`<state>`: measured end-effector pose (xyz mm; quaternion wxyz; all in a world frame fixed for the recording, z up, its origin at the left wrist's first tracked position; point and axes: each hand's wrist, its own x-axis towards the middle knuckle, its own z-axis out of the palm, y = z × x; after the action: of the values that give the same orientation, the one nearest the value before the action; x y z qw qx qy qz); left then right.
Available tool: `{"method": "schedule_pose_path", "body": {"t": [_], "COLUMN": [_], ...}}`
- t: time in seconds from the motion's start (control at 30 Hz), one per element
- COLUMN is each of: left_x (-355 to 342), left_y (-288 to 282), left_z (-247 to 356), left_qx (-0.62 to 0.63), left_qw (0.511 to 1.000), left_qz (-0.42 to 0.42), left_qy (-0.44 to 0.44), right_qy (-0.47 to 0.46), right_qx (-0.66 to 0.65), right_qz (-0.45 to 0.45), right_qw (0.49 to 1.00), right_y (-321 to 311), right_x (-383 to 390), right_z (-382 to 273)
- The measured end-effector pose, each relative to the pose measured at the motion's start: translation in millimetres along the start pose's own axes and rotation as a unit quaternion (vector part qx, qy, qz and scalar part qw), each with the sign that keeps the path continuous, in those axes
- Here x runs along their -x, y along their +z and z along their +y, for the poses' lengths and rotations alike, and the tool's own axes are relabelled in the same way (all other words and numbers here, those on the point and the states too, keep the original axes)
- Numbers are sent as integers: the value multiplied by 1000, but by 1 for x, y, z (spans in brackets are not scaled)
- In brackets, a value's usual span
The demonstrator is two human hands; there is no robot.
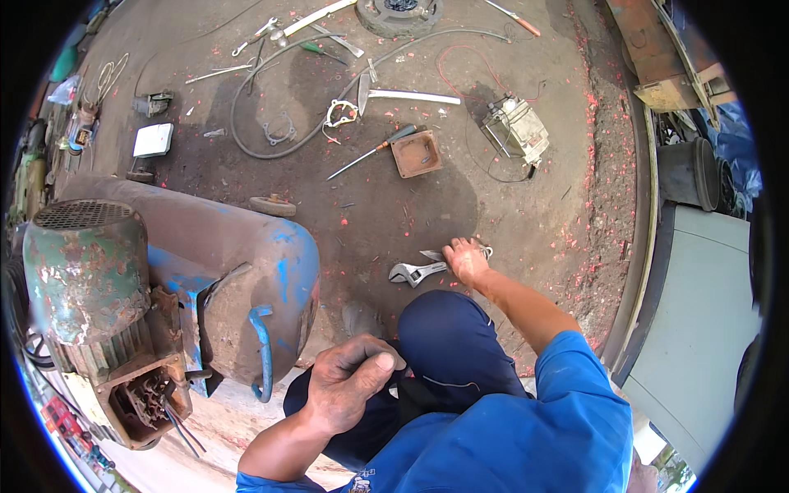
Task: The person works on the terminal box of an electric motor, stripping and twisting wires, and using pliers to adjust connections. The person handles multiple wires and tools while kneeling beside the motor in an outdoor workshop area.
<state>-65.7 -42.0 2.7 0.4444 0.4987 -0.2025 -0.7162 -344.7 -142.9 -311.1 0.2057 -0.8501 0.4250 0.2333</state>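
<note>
My left hand [349,380] is curled closed above my lap, its thumb laid over the bent fingers. Whatever may be inside it is hidden. My right hand [467,261] reaches down to the ground beyond my knee, its fingers bent over metal tools. An adjustable wrench [417,272] lies just left of it. A pointed metal piece [431,255] sticks out on the hand's left and a shiny metal end [488,251] on its right; the palm covers what lies between. To my left stands a worn blue tank [263,263] with a green motor [86,271] and an open wiring box [152,403].
Ahead lie a hammer [411,96], a screwdriver [370,154], a square rusty box [417,154], a ring gasket [280,129] and a long hose [238,123]. A boxy device with wires [518,131] sits right of them. A grey panel [690,320] borders the right.
</note>
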Motion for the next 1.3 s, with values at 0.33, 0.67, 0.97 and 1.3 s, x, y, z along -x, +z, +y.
{"method": "schedule_pose_path", "body": {"t": [0.33,0.67,0.97,1.3], "left_x": [-20,114,83,8], "left_y": [-2,73,67,197], "left_z": [-37,51,23,29], "left_qx": [-72,-12,11,78], "left_qw": [965,948,894,835], "left_qz": [180,153,214,285], "left_qy": [-179,-281,-393,-464], "right_qy": [-124,197,355,247], "right_qx": [-149,-187,-68,-105], "right_qz": [45,-97,-37,-16], "right_qw": [980,957,932,963], "right_y": [-244,-286,-261,-242], "right_x": [-22,149,-64,-81], "right_z": [-151,-32,129,210]}}
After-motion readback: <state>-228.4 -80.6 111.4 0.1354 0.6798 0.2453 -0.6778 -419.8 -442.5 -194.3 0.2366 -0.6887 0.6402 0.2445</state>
